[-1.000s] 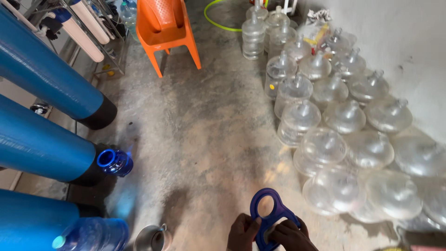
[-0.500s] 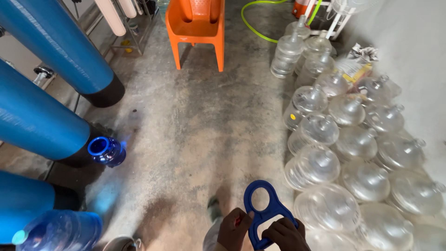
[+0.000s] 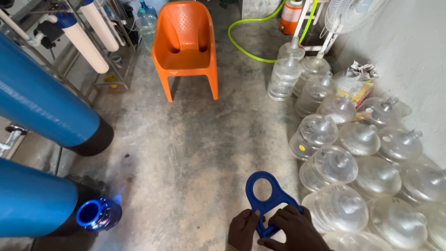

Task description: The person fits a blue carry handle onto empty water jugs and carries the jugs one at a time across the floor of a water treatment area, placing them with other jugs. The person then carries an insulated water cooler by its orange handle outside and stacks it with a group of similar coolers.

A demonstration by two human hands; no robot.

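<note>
Head view: we hold a blue plastic bottle handle (image 3: 267,200) low in front of us, above the concrete floor (image 3: 200,139). Left hand (image 3: 242,228) pinches its lower edge; right hand (image 3: 293,228) clasps the lower loop from the other side. It looks light, stiff and smooth; best gripped at the narrow waist. Clear water jugs (image 3: 346,158) stand just right.

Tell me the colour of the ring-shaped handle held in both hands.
The handle is solid blue, shown in the head view, gripped by the left hand and right hand.
</note>
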